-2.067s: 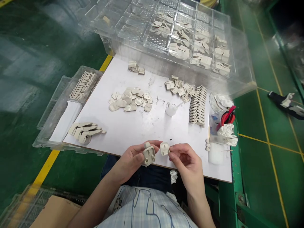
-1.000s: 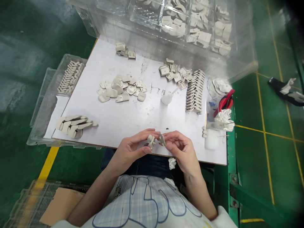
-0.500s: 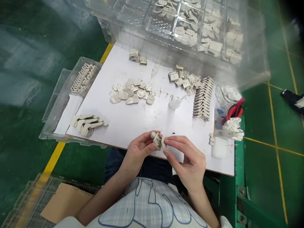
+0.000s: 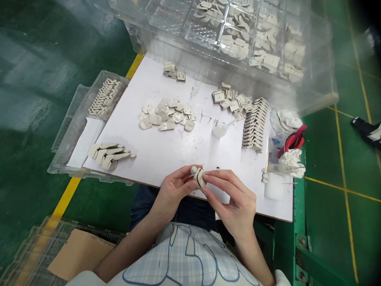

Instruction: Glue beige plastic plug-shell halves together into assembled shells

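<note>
Over the near edge of the white board (image 4: 166, 153), my left hand (image 4: 173, 193) and my right hand (image 4: 235, 202) pinch two small beige plastic pieces (image 4: 198, 176) pressed together between the fingertips. Both hands are closed on them. A loose pile of beige shells (image 4: 166, 116) lies mid-board. A second pile of flat inserts (image 4: 230, 100) lies farther right, beside a neat upright row of joined pieces (image 4: 254, 124). A fanned stack of joined pieces (image 4: 108, 155) sits at the board's left corner.
A clear compartment tray (image 4: 238, 31) with beige parts stands at the back. A clear tray (image 4: 98, 101) holding a row of pieces sits left. A small white dish (image 4: 219, 131), a white bottle (image 4: 273, 186) and a clear cup with red pliers (image 4: 290, 145) stand right.
The two beige pieces, held apart and face-up earlier, have been turned and brought together until they press against each other. The view shifted slightly.
</note>
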{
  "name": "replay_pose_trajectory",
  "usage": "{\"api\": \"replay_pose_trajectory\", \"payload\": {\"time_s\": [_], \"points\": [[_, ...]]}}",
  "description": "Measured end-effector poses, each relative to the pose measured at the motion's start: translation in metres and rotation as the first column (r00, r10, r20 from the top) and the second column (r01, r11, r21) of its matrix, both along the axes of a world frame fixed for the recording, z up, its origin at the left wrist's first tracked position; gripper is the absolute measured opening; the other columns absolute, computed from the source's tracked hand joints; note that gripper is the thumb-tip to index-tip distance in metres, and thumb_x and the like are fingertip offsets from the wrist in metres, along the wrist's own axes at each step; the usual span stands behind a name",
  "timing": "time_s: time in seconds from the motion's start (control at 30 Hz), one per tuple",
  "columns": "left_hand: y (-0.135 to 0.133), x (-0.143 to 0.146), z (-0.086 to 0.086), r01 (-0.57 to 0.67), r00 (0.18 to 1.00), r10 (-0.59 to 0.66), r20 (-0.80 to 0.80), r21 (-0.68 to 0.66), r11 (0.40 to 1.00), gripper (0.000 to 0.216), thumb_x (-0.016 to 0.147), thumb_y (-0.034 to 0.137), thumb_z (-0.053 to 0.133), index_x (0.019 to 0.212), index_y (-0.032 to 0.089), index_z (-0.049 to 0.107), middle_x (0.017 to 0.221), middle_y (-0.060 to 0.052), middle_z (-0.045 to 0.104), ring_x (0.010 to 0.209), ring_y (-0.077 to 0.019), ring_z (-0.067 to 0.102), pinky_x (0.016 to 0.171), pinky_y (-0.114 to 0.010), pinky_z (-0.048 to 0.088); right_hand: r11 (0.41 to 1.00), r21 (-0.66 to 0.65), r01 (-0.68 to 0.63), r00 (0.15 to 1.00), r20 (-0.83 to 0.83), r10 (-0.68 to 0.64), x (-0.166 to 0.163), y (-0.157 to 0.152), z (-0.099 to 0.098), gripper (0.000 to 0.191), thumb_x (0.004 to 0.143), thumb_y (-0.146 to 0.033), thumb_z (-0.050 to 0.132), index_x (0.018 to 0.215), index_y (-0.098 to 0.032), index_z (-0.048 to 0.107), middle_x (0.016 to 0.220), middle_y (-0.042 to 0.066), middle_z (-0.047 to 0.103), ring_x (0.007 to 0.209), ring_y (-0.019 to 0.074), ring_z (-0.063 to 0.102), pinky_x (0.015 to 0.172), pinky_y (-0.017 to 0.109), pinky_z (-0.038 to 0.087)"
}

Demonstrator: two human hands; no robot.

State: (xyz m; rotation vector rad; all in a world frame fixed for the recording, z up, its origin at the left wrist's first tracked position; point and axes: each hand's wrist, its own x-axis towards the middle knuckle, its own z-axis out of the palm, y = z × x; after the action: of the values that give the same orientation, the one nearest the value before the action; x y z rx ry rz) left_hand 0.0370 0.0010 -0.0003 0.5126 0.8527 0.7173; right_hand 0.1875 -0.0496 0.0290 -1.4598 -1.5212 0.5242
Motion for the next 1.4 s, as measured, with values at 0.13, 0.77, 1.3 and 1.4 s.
{"api": "replay_pose_trajectory", "payload": {"time_s": [0.13, 0.77, 1.3, 1.4], "points": [[-0.001, 0.001, -0.001, 0.014, 1.0, -0.014, -0.021, 0.008, 1.0, 0.044, 0.068, 0.047, 0.089, 0.101, 0.02, 0.078, 0.115, -0.009, 0.077, 0.116, -0.0293, 0.066, 0.101, -0.041, 0.054, 1.0, 0.009, 0.0, 1.0, 0.006, 0.0, -0.001, 0.0, -0.001, 0.028, 0.086, -0.011, 0.074, 0.11, -0.026, 0.074, 0.101, 0.007, 0.074, 0.092, 0.0221, 0.071, 0.078, 0.039, 0.061], [-0.004, -0.002, 0.006, 0.278, 0.874, 0.161, -0.459, 0.743, 0.609, 0.016, 0.096, 0.033, 0.059, 0.086, 0.024, 0.068, 0.078, -0.005, 0.068, 0.088, -0.0238, 0.058, 0.077, -0.036, 0.049, 0.949, -0.314, -0.013, 0.92, -0.376, -0.112, -0.002, -0.006, -0.011, 0.009, 0.092, -0.031, 0.069, 0.089, -0.023, 0.07, 0.081, 0.002, 0.065, 0.078, 0.0168, 0.062, 0.067, 0.03, 0.05], [-0.006, -0.002, 0.009, 0.334, 0.881, 0.038, -0.472, 0.677, 0.656, 0.022, 0.102, 0.032, 0.05, 0.084, 0.023, 0.058, 0.077, -0.002, 0.054, 0.083, -0.0208, 0.049, 0.072, -0.033, 0.041, 0.951, -0.31, -0.023, 0.893, -0.435, -0.12, -0.005, -0.01, -0.014, 0.006, 0.094, -0.027, 0.067, 0.089, -0.024, 0.067, 0.079, -0.001, 0.06, 0.077, 0.0151, 0.054, 0.068, 0.028, 0.043], [-0.006, -0.002, 0.008, 0.327, 0.888, 0.027, -0.459, 0.672, 0.664, 0.023, 0.102, 0.032, 0.05, 0.084, 0.023, 0.058, 0.077, -0.001, 0.053, 0.082, -0.0204, 0.048, 0.072, -0.033, 0.041, 0.957, -0.291, -0.024, 0.884, -0.453, -0.116, -0.006, -0.011, -0.015, 0.005, 0.094, -0.026, 0.067, 0.09, -0.025, 0.067, 0.079, -0.002, 0.059, 0.077, 0.0145, 0.053, 0.069, 0.028, 0.043]]}}
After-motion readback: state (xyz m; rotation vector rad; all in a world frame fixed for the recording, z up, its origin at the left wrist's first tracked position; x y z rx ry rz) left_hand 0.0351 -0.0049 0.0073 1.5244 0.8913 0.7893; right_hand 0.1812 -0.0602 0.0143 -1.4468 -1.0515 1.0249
